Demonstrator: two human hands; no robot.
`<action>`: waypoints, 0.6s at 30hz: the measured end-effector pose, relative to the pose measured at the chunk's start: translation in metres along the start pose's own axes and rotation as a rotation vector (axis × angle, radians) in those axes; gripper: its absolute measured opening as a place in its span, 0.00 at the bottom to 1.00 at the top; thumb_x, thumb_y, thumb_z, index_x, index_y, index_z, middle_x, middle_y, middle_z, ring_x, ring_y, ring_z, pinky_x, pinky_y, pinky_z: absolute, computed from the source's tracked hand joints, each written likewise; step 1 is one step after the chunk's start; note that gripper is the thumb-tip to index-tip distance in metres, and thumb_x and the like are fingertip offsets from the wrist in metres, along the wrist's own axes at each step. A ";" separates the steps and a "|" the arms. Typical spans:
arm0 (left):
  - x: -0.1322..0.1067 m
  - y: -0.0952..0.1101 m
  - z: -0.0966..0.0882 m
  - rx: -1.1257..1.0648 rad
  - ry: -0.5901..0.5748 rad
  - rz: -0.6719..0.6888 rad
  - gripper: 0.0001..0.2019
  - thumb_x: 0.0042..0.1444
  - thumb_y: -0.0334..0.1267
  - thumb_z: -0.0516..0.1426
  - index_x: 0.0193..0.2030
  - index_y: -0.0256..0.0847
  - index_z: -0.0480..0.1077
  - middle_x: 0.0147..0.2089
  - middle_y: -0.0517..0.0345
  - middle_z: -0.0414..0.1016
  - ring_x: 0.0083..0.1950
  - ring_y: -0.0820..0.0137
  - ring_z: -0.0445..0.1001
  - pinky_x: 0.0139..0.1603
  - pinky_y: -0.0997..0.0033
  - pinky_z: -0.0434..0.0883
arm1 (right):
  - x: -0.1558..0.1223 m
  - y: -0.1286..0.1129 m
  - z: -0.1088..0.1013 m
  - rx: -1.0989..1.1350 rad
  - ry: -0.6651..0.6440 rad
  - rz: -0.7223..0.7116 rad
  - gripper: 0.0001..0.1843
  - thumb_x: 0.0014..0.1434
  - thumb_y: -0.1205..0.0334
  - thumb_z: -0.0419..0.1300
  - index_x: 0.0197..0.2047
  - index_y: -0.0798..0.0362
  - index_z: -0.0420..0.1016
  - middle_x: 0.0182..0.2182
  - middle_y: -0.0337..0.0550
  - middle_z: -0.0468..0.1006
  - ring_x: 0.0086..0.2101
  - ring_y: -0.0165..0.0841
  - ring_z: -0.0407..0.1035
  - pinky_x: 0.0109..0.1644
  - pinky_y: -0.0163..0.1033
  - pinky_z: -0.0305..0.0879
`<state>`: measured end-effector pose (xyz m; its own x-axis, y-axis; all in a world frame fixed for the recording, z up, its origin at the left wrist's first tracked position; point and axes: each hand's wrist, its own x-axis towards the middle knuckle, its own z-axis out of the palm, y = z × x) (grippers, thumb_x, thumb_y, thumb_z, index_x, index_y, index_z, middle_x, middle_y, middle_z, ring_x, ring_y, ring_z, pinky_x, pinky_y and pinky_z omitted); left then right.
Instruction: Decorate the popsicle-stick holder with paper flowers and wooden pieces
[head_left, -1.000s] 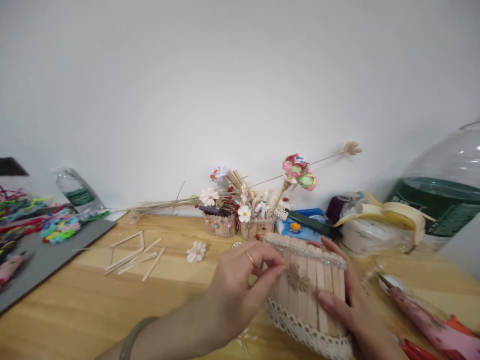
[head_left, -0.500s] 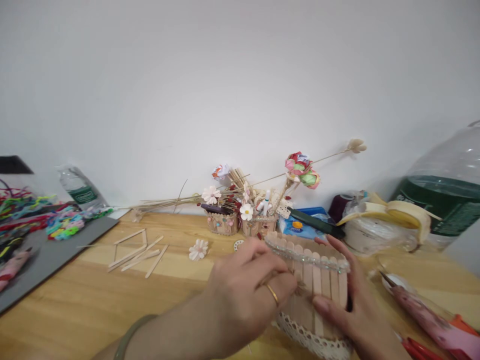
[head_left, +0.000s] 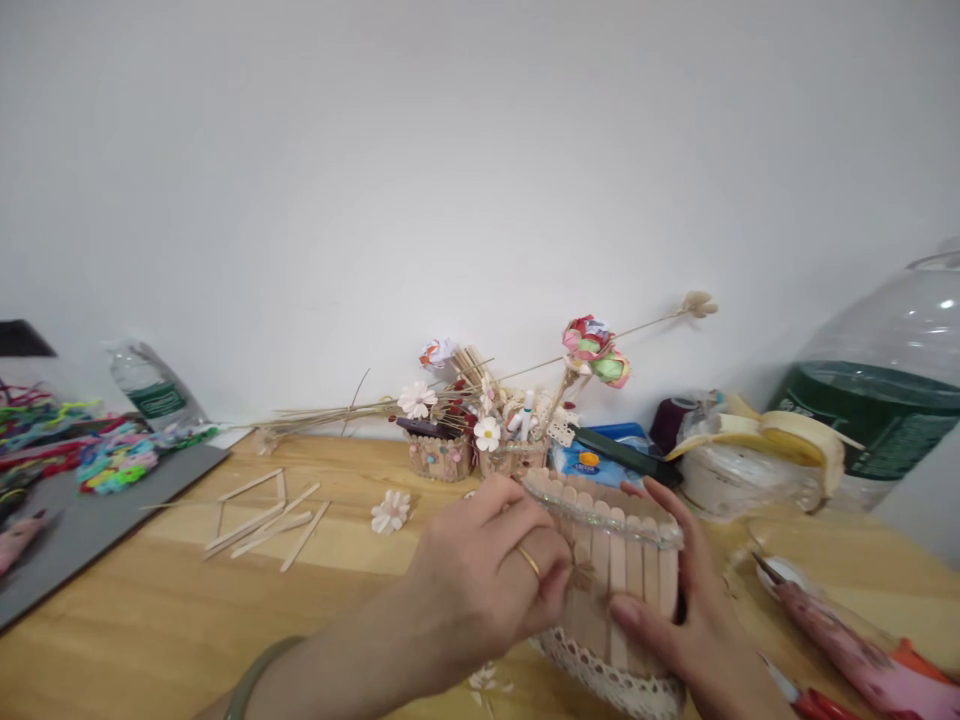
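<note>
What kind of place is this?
Probably a craft table: loose popsicle sticks and a pale flower lie on it, and the right hand holds a lace-trimmed popsicle-stick container.

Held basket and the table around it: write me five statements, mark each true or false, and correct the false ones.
1. The right hand holds the basket. True.
2. The ring is on the right hand. False: the ring is on the left hand.
3. Lace runs along the basket's lower edge. True.
4. The banana peel lies on the grey mat. False: the banana peel is at the right, near the big bottle.
5. A loose flower lies on the table. True.
</note>
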<state>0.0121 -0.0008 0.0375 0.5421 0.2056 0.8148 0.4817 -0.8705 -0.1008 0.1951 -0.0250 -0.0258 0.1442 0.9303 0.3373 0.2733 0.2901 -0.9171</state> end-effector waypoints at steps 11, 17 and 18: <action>0.002 -0.015 -0.007 -0.175 0.111 -0.226 0.08 0.50 0.22 0.54 0.30 0.39 0.64 0.28 0.59 0.74 0.32 0.72 0.67 0.34 0.71 0.69 | 0.003 0.007 -0.005 0.147 -0.091 0.071 0.48 0.45 0.36 0.58 0.62 0.46 0.44 0.59 0.56 0.58 0.52 0.47 0.64 0.52 0.50 0.63; 0.001 -0.014 -0.012 -0.383 0.078 -0.390 0.06 0.51 0.24 0.56 0.33 0.38 0.69 0.30 0.57 0.75 0.35 0.72 0.70 0.36 0.70 0.70 | 0.003 0.010 -0.008 0.368 -0.116 0.184 0.49 0.42 0.42 0.63 0.62 0.46 0.46 0.57 0.56 0.63 0.51 0.49 0.65 0.52 0.54 0.62; 0.001 -0.014 -0.013 -0.404 0.075 -0.414 0.05 0.51 0.25 0.57 0.33 0.38 0.70 0.30 0.57 0.74 0.35 0.72 0.70 0.36 0.70 0.70 | 0.001 0.007 -0.007 0.401 -0.108 0.202 0.49 0.42 0.42 0.63 0.62 0.46 0.47 0.57 0.56 0.63 0.52 0.50 0.64 0.52 0.55 0.62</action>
<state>-0.0031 0.0059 0.0466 0.3071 0.5454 0.7799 0.3337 -0.8292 0.4485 0.2039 -0.0233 -0.0299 0.0506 0.9891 0.1386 -0.1429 0.1445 -0.9791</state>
